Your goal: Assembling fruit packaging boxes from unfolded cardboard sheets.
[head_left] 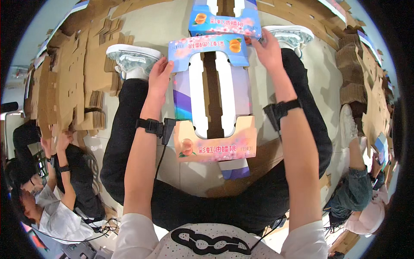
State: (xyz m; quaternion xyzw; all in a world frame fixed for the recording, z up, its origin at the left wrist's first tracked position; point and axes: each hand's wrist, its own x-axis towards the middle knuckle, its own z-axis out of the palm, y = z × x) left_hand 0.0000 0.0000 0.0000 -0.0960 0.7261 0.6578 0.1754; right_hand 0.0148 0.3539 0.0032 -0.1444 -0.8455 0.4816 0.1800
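A printed cardboard fruit box (182,93) stands on the floor between my legs, with a blue far end, an orange near end and white folded flaps along its long top opening. My left hand (161,74) is at its far left corner, fingertips against the side and edge. At the far right corner my right hand (268,51) closes on the box, its fingertips by the gap to a second box. That second blue fruit box (224,22) stands just beyond, end to end with the first. The undersides of my fingers are partly hidden.
Flat cardboard stacks (71,82) lie to the left, and more stacked cardboard (351,69) to the right. A purple-and-white printed piece (235,169) lies by the near end. People sit working at the left (64,216) and right (360,194). Cables hang from my wrist straps.
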